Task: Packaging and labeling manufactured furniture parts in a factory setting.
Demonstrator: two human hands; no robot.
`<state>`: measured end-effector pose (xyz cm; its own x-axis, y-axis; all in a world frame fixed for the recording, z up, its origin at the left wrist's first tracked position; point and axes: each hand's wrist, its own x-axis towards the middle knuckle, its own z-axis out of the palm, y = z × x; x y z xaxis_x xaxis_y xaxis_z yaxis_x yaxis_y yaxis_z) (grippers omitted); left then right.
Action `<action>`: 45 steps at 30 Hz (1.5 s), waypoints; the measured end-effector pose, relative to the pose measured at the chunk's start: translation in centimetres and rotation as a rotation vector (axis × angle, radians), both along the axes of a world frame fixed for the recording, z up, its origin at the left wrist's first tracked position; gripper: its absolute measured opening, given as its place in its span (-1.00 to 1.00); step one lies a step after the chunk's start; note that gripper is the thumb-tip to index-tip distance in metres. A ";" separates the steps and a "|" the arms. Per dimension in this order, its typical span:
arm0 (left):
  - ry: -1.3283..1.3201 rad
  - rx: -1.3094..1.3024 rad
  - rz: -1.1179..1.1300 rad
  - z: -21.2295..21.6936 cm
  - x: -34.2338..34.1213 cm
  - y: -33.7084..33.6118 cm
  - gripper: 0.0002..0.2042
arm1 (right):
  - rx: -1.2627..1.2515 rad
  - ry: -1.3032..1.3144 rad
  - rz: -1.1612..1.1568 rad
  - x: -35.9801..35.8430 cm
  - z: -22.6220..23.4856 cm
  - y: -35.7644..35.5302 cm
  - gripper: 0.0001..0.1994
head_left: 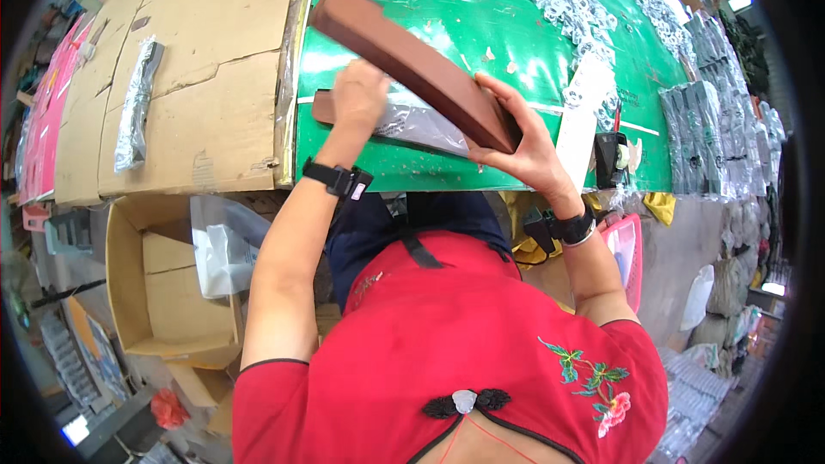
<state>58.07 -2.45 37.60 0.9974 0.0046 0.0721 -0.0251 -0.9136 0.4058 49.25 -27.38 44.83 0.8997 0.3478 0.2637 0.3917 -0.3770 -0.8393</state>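
Note:
A long brown bar-shaped piece (404,60), notched near its far end, is tilted above the green table. My right hand (531,144) grips its near right end, thumb on one side and fingers on the other. My left hand (359,94) is just under the bar's left part, its fingers smeared by motion, so their hold cannot be made out. Beneath it lies another brown piece (322,106), its end showing at the left. To the right of that hand, a clear plastic sleeve (421,126) lies on the green tabletop (387,174), partly behind the raised bar.
Cardboard (206,34) covers the left table, with one plastic-wrapped piece (137,107) on it. Small metal parts (571,21) are heaped at the far right. A black tape dispenser (611,159) stands near wrapped stacks (694,137). An open carton (176,292) sits below left.

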 end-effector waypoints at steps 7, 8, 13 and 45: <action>-0.535 -0.517 0.382 -2.2 -1.3 13.2 -0.81 | -0.497 -0.285 0.089 0.7 -3.1 1.2 -0.05; -0.501 -0.529 0.409 -1.7 -2.1 14.0 -0.78 | -0.495 -0.287 0.091 1.1 -3.9 1.2 -0.05; -0.386 -0.565 0.280 -0.2 -2.3 12.4 -0.74 | -0.396 -0.235 0.071 1.5 -3.7 0.4 -0.05; -0.421 -0.029 -0.553 -1.1 -11.6 3.3 -0.80 | -0.490 -0.268 0.084 1.6 -3.6 2.1 0.00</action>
